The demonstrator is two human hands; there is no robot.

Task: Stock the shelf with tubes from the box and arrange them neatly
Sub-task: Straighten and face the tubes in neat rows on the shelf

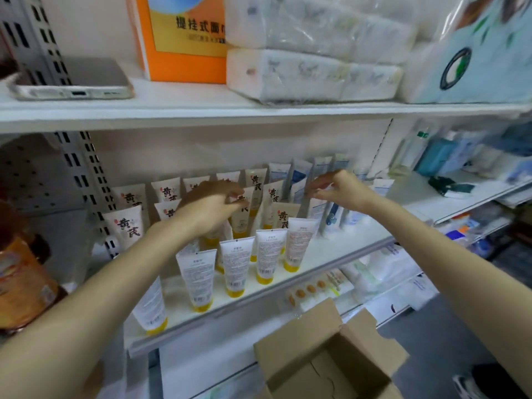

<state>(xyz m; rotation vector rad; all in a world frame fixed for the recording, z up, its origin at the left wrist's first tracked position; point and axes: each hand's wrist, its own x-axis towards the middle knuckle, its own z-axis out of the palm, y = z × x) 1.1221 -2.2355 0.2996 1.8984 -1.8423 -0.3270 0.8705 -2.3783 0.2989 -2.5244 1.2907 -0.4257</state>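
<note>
Left hand [213, 205] pinches a yellow-capped white tube [241, 221] on the shelf [359, 237]; right hand [339, 188] curls over blue-white tubes [300, 174], grip unclear. Open cardboard box [331, 358] below shows bare inner flaps.

White shelf [352, 244]: yellow-capped tubes [238, 263] standing cap-down in rows.

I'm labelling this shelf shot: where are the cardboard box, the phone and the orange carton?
cardboard box [302, 338]: head view, on its left flap.
phone [95, 73]: head view, on its upward face.
orange carton [187, 68]: head view, on its lower front panel.
</note>
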